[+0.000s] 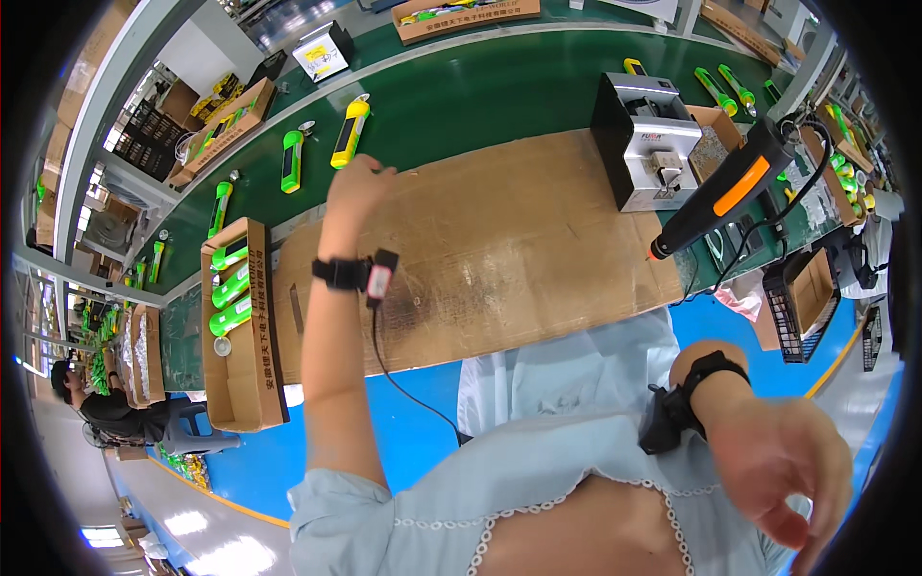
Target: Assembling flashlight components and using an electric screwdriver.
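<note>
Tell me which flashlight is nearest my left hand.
The yellow flashlight, lying just beyond your left hand. The green flashlight beside it is farther left, and the others are farther away still.

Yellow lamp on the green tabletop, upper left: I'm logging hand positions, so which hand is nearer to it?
Left. The left hand is by the yellow lamp's near end, contact unclear; the right hand is far off, at the picture's lower right.
</note>
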`<state>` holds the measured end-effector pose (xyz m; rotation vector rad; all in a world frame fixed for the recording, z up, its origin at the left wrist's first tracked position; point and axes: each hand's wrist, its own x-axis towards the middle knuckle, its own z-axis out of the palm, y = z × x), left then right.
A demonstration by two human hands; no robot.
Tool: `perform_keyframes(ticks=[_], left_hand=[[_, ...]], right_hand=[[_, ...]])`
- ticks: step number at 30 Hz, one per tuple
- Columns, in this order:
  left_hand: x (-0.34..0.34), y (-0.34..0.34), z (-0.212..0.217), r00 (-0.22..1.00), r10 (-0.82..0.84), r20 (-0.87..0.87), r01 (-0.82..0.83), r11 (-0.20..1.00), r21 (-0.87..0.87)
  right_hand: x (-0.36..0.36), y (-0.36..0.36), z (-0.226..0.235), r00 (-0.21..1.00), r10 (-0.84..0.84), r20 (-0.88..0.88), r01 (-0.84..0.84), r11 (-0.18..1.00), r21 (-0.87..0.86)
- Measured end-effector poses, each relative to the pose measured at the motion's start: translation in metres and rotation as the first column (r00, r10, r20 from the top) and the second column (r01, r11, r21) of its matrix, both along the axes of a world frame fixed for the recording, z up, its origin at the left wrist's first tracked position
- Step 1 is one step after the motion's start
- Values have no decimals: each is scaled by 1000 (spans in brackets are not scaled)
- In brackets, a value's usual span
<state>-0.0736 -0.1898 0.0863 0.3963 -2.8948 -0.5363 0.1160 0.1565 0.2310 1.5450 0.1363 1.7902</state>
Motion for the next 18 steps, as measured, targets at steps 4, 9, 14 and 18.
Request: perform_keyframes(ticks=[4,9,14,18], left_hand=[[-63,-77,-49,930,366,-38,-353,861,-366],[-102,-130,-88,907,416,-70,-394,776,-492],[-111,-169,-87,849,508,-143,-514,733,-446],[-101,-233,-83,853,502,141,-496,865,-79]], right_hand=[[-19,21,-64,779,-597,190,392,701,596],[-55,55,-110,590,-807,-8,353,249,902],[-65,94,-149,-110,-990,-90,103,-101,990],[-81,90,-136,-263,-964,22,-55,38,998]])
